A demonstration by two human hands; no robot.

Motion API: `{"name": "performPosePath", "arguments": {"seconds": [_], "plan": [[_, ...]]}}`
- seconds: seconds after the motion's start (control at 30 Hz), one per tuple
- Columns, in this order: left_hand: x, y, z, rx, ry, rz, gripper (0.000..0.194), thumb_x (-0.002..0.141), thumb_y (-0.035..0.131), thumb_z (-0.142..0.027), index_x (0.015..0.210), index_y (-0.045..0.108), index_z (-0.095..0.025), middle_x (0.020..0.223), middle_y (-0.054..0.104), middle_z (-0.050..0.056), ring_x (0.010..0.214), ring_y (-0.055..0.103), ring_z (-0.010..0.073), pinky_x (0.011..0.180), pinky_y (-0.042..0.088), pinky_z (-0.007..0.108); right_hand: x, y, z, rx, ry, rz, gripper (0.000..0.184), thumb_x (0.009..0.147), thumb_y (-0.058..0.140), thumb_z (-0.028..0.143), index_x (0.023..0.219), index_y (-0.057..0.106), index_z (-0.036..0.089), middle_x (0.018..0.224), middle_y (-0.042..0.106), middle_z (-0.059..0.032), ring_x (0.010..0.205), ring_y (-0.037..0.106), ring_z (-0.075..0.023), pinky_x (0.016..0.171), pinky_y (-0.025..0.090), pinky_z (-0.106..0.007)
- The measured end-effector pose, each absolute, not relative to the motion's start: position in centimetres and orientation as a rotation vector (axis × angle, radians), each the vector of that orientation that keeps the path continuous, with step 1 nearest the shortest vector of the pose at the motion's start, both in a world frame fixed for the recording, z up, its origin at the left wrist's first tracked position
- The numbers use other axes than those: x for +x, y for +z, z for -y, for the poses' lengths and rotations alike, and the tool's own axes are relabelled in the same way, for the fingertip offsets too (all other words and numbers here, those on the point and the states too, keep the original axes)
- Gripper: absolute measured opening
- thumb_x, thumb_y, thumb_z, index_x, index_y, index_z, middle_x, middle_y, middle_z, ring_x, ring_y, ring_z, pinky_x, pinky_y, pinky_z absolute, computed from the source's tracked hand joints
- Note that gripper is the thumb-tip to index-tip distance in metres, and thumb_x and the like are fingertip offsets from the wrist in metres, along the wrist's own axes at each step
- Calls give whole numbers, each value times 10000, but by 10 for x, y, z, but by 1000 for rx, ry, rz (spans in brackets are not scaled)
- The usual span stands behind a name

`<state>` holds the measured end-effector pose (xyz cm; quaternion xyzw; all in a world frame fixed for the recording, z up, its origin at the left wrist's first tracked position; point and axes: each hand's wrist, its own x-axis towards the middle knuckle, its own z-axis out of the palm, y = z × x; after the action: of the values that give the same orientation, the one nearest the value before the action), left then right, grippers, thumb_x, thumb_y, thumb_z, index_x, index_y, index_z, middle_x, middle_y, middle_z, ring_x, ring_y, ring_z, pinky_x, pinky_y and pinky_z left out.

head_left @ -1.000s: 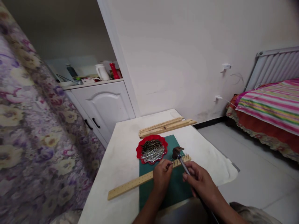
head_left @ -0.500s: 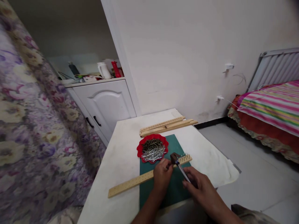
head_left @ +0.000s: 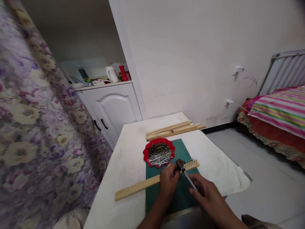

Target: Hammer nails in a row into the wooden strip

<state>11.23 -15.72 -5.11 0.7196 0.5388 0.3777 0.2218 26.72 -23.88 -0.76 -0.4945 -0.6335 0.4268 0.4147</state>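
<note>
My right hand (head_left: pixel 209 192) is closed around the handle of a hammer (head_left: pixel 188 178). Its dark head is just above the wooden strip, close to the fingertips of my left hand. Pinched over the strip, my left hand (head_left: pixel 168 179) holds what looks like a nail, mostly hidden by the fingers. Rows of small holes run along the wooden strip (head_left: pixel 135 188), which lies slantwise across a green mat (head_left: pixel 154 197). Several nails (head_left: pixel 192 163) stand upright in its right end. A red scalloped bowl (head_left: pixel 145 155) full of loose nails (head_left: pixel 160 154) is just beyond my left hand.
More wooden strips (head_left: pixel 176 130) lie at the back of the white table (head_left: pixel 111 178). A floral curtain (head_left: pixel 47 143) hangs at the left, beside a white cabinet (head_left: pixel 116 109). Beyond the table's right edge are the tiled floor (head_left: pixel 228 146) and a bed (head_left: pixel 281 105).
The whole view has shifted slightly, so everything sits a little farther right. Both hands keep their grips, and the hammer head remains close to the left fingertips.
</note>
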Motion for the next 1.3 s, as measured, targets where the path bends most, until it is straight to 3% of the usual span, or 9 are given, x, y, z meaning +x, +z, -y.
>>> {"name": "performPosePath", "arguments": {"seconds": [0.1,0.27,0.47,0.67,0.83,1.03,1.3], "plan": [[108,-49,162,1963,1041,-1432,128,764,515,-165,714,633,-173,702,579,0,628,532,124,572,353,216,267,-5,239,-1211,1103,1560,268,823,514,184,1085,570,190,819,672,-17,800,638,-212,702,469,-273],[71,-35,162,2060,1083,-1481,154,828,491,-225,830,642,-197,835,632,35,789,580,171,708,436,265,266,-2,237,-1142,1159,1486,309,838,531,210,1143,571,183,977,709,-61,851,659,-226,756,491,-296],[15,-11,135,2238,935,-1861,191,857,446,-198,887,634,-213,935,609,48,926,548,197,821,419,307,263,-1,235,-1105,1195,1482,328,837,525,190,1163,557,180,1051,705,-72,902,656,-229,783,494,-306],[12,-6,121,2263,463,-2020,157,842,479,-197,840,635,-196,941,604,57,921,546,191,768,386,264,261,-2,233,-1138,1184,1486,310,829,522,190,1136,569,181,1036,711,-66,873,664,-223,769,497,-300],[16,-4,116,2292,359,-2039,139,811,468,-148,767,597,-177,887,616,58,848,554,175,707,355,241,261,-1,233,-1116,1176,1472,304,833,522,210,1131,575,187,1052,706,-68,935,658,-235,798,499,-302],[14,4,107,2308,210,-2021,134,756,482,-133,706,593,-190,854,636,44,792,567,176,617,306,234,261,0,234,-1143,1158,1478,303,816,525,202,1112,588,197,1003,711,-59,864,663,-231,767,502,-315],[18,14,121,2278,233,-2039,145,820,429,-177,779,567,-192,904,638,61,837,572,186,670,323,243,258,1,231,-1034,1229,1415,282,814,522,167,1085,594,195,1024,709,-54,892,660,-221,767,493,-293]]}}
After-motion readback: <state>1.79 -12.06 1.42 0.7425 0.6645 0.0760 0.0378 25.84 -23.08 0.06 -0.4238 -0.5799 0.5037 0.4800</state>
